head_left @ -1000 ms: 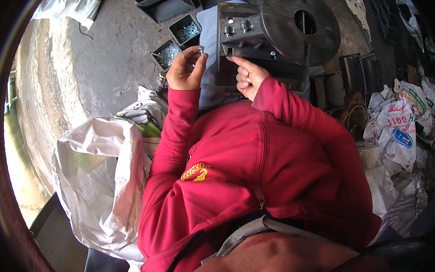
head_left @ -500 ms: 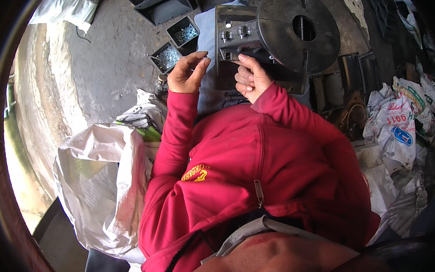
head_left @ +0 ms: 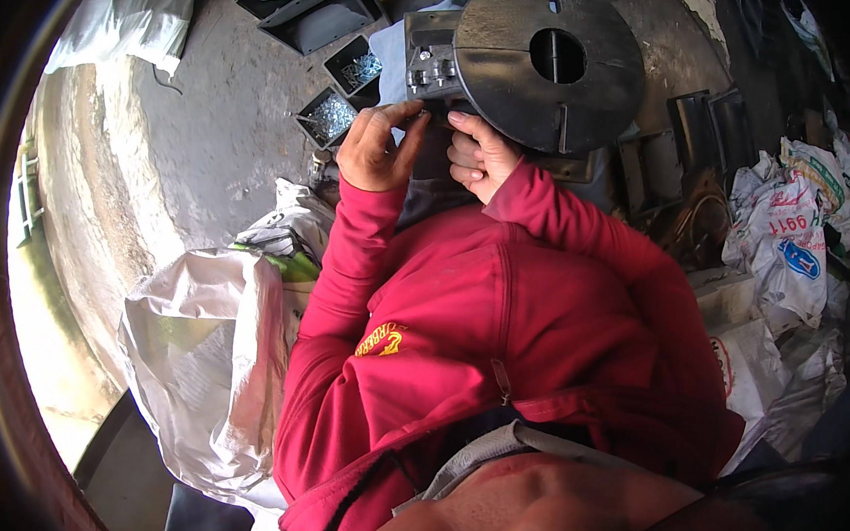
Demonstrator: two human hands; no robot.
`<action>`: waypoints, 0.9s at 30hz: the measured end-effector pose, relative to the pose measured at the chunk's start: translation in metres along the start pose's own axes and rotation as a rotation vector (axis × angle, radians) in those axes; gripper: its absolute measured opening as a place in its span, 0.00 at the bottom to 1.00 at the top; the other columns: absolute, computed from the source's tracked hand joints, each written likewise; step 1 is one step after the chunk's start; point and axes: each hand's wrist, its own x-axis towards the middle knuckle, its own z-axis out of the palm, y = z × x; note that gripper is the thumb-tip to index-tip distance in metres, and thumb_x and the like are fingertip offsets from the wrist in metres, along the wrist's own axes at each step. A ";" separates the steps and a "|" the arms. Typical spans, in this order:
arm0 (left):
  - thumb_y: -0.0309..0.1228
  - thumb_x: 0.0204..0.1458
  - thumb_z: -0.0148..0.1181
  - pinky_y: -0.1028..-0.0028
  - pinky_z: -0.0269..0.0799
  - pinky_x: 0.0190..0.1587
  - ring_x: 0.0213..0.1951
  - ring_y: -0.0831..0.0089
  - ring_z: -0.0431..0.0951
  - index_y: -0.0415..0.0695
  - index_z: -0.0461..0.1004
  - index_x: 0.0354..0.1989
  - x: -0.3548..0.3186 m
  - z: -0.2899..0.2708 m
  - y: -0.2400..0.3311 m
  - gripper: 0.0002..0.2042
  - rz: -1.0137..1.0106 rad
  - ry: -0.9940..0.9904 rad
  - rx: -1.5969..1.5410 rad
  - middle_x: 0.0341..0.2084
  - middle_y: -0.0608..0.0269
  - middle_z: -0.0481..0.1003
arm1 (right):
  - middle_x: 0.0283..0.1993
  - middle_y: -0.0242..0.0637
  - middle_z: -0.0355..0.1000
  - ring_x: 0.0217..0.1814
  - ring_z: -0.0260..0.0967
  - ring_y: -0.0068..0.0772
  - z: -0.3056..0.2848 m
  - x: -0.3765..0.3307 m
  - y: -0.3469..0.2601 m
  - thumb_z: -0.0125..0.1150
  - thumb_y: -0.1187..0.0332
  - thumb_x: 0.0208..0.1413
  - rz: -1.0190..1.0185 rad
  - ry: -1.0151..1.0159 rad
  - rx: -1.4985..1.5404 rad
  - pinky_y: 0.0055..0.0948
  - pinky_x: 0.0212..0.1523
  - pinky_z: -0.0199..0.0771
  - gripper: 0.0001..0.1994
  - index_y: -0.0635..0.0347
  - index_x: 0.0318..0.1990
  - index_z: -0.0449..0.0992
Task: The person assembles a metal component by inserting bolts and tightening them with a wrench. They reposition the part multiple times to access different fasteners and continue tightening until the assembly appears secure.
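Both arms bend upward; the left hand [head_left: 379,146] pinches the metal block [head_left: 433,62], the right hand [head_left: 480,157] curls loosely beneath the disc [head_left: 549,64].

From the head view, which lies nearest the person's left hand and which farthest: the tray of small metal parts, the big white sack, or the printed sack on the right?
Measured from the left hand:
1. Tray of small metal parts, just up-left of it.
2. Big white sack, below, at lower left.
3. Printed sack, far across on the right.

Rough grey concrete floor [head_left: 210,126]. Open metal trays [head_left: 329,116] of small bright hardware near the top. Pale sacks [head_left: 796,240] piled right. Daylight enters lower left.
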 end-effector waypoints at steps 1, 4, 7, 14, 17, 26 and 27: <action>0.19 0.43 0.69 0.78 0.67 0.24 0.24 0.76 0.74 0.43 0.78 0.38 -0.001 0.000 0.001 0.13 0.024 -0.006 0.018 0.30 0.63 0.79 | 0.13 0.17 0.48 0.12 0.41 0.12 -0.001 0.000 0.002 0.63 0.63 0.58 -0.011 -0.013 0.022 0.16 0.13 0.42 0.14 0.46 0.26 0.63; 0.18 0.41 0.68 0.74 0.70 0.28 0.28 0.69 0.76 0.44 0.77 0.37 0.001 0.000 0.000 0.14 0.151 -0.011 0.076 0.30 0.63 0.78 | 0.13 0.17 0.48 0.12 0.41 0.12 -0.005 0.004 0.006 0.61 0.64 0.59 -0.006 -0.054 0.031 0.16 0.13 0.41 0.14 0.46 0.25 0.62; 0.17 0.38 0.67 0.69 0.71 0.32 0.31 0.62 0.76 0.43 0.76 0.34 0.008 0.000 -0.004 0.13 0.315 -0.031 0.124 0.31 0.60 0.77 | 0.12 0.16 0.47 0.12 0.40 0.11 -0.010 0.010 0.008 0.60 0.65 0.60 -0.004 -0.029 0.041 0.16 0.13 0.41 0.13 0.46 0.26 0.63; 0.24 0.43 0.67 0.60 0.68 0.34 0.31 0.51 0.72 0.40 0.74 0.31 0.000 0.000 -0.022 0.09 0.279 -0.148 0.169 0.30 0.52 0.73 | 0.16 0.17 0.52 0.13 0.45 0.12 -0.039 0.063 0.041 0.69 0.50 0.49 0.019 -0.004 -0.072 0.17 0.12 0.40 0.18 0.41 0.23 0.64; 0.23 0.45 0.65 0.59 0.68 0.35 0.31 0.50 0.72 0.36 0.72 0.32 0.001 0.006 -0.029 0.09 0.258 -0.147 0.199 0.29 0.49 0.72 | 0.15 0.16 0.51 0.13 0.43 0.11 -0.017 0.028 0.015 0.68 0.53 0.50 -0.010 0.078 -0.105 0.18 0.13 0.41 0.15 0.44 0.25 0.68; 0.18 0.46 0.62 0.59 0.70 0.40 0.34 0.50 0.74 0.35 0.73 0.34 0.004 0.007 -0.020 0.07 0.325 -0.104 0.165 0.32 0.50 0.74 | 0.15 0.16 0.49 0.13 0.41 0.10 -0.012 0.023 0.013 0.66 0.56 0.53 -0.035 -0.035 -0.072 0.19 0.15 0.40 0.11 0.47 0.28 0.71; 0.17 0.46 0.62 0.59 0.70 0.41 0.34 0.50 0.74 0.35 0.73 0.35 0.007 0.005 -0.020 0.08 0.373 -0.123 0.165 0.32 0.50 0.74 | 0.15 0.16 0.49 0.13 0.41 0.10 -0.011 0.023 0.014 0.66 0.56 0.53 -0.029 -0.034 -0.074 0.19 0.15 0.40 0.11 0.47 0.28 0.71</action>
